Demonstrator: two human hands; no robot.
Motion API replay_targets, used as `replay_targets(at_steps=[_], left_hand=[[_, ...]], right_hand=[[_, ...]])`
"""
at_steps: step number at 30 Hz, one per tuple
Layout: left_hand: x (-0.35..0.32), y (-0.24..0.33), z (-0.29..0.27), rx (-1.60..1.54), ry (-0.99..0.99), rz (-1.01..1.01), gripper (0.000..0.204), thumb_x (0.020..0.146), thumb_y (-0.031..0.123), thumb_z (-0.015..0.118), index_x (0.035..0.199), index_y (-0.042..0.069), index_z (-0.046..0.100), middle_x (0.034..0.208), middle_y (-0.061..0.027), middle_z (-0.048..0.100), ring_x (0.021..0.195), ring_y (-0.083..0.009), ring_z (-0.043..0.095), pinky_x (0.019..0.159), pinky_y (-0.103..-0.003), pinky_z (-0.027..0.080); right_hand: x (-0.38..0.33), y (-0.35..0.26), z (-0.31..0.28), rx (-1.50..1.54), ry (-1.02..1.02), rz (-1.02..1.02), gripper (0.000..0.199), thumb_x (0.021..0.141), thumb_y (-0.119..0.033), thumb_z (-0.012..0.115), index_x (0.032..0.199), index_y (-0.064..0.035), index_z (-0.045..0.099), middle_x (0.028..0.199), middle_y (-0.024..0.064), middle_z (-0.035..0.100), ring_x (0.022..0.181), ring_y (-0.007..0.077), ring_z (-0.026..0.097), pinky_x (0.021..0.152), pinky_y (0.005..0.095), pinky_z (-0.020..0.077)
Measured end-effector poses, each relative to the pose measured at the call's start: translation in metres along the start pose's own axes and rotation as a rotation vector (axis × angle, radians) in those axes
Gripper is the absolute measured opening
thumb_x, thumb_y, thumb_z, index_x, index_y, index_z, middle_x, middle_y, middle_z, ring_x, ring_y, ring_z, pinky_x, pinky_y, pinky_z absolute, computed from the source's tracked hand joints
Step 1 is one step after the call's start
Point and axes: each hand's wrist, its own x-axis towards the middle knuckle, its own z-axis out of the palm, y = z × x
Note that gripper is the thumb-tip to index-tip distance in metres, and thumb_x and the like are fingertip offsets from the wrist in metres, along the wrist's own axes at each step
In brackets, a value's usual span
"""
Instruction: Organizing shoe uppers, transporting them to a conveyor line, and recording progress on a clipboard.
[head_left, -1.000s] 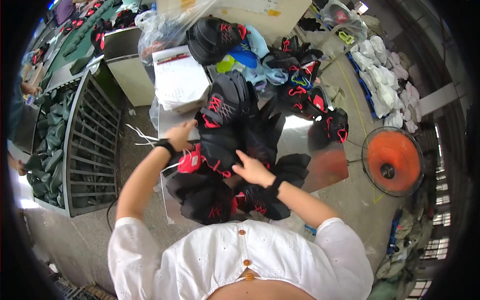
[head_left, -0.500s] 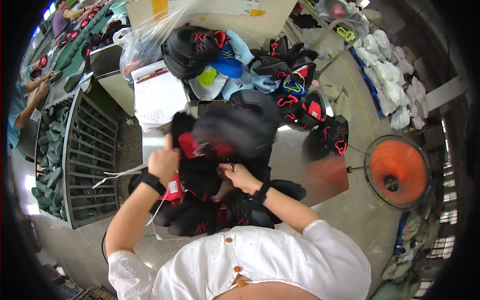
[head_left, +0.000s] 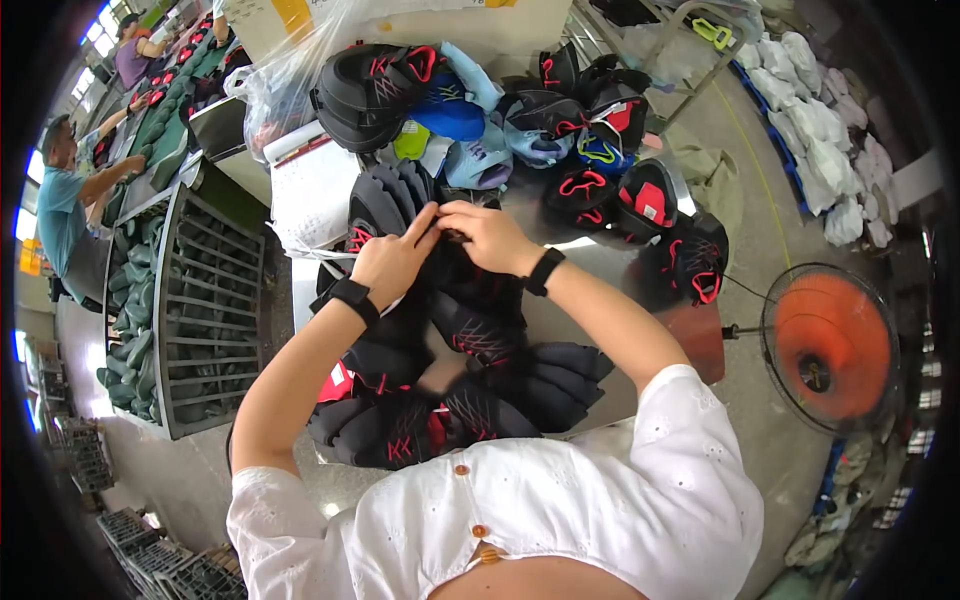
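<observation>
My left hand (head_left: pixel 388 265) and my right hand (head_left: pixel 487 236) meet over the table, fingertips pinched together at the edge of a stack of black shoe uppers (head_left: pixel 385 200). The stack's nested layers fan out, with red lacing on one side. My fingers partly cover the spot they grip. A white cord (head_left: pixel 328 253) lies beside my left hand. Closer to me are more black shoe uppers (head_left: pixel 480 335) with red stitching, and a fanned bundle of uppers (head_left: pixel 548 385) lies at the near right. A red piece with a white label (head_left: pixel 338 382) shows at the left.
Written sheets with a pen (head_left: pixel 315 195) lie at the back left. Shoe uppers with red and blue linings (head_left: pixel 600 120) crowd the metal table's (head_left: pixel 590 285) far side. An orange fan (head_left: pixel 830 345) stands right. A metal cage (head_left: pixel 210 310) of green shoe forms is left, near a co-worker (head_left: pixel 70 215).
The blurred black stack has come down onto the table by the papers. Both my hands have moved farther from me and come together. My view has shifted slightly.
</observation>
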Motion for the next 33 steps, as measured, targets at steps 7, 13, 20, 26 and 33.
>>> replay_targets(at_steps=[7, 13, 20, 26, 33], left_hand=[[0.015, -0.035, 0.004, -0.138, -0.033, -0.195, 0.046, 0.073, 0.003, 0.049, 0.119, 0.007, 0.044, 0.138, -0.0064, 0.034, 0.065, -0.0312, 0.062, 0.058, -0.039, 0.051], [0.04, -0.031, 0.003, -0.044, -0.133, -0.12, 0.06, 0.069, 0.002, 0.054, 0.126, 0.012, 0.039, 0.134, -0.0112, 0.037, 0.068, -0.0317, 0.062, 0.059, -0.04, 0.05], [0.024, -0.032, 0.005, 0.136, -0.207, -0.182, 0.035, 0.071, 0.011, 0.058, 0.106, 0.014, 0.054, 0.112, -0.0131, 0.046, 0.065, -0.0284, 0.062, 0.057, -0.039, 0.05], [-0.006, 0.005, 0.015, 0.307, -0.249, 0.145, 0.017, 0.079, 0.018, 0.05, 0.09, 0.011, 0.06, 0.09, -0.0107, 0.056, 0.063, -0.0226, 0.061, 0.053, -0.035, 0.049], [-0.115, -0.076, -0.014, 0.136, -0.215, -0.079, 0.014, 0.074, 0.011, 0.053, 0.088, 0.012, 0.057, 0.091, -0.0042, 0.053, 0.061, -0.0226, 0.06, 0.052, -0.035, 0.048]], right_hand=[[0.007, 0.008, 0.003, -0.195, -0.057, -0.042, 0.045, 0.073, -0.003, 0.048, 0.117, -0.0128, 0.051, 0.125, 0.0042, 0.046, 0.082, 0.0251, 0.062, 0.06, 0.0366, 0.0513], [0.006, 0.014, -0.009, -0.364, -0.099, -0.148, 0.036, 0.074, -0.005, 0.049, 0.11, -0.0059, 0.054, 0.125, 0.0056, 0.047, 0.089, 0.0229, 0.06, 0.063, 0.0345, 0.0524], [-0.009, 0.004, -0.036, -0.535, -0.227, -0.12, 0.034, 0.069, -0.003, 0.053, 0.102, -0.0106, 0.055, 0.124, 0.002, 0.049, 0.078, 0.0201, 0.059, 0.057, 0.0316, 0.05], [-0.004, -0.022, -0.002, -0.434, -0.639, -0.095, 0.026, 0.073, -0.024, 0.063, 0.097, -0.0145, 0.058, 0.089, 0.0036, 0.055, 0.071, 0.0267, 0.06, 0.059, 0.0366, 0.0489], [-0.082, 0.005, -0.082, -0.19, -0.479, 0.249, 0.017, 0.071, -0.021, 0.065, 0.084, -0.0106, 0.06, 0.081, 0.0057, 0.059, 0.076, 0.0273, 0.059, 0.063, 0.0374, 0.047]])
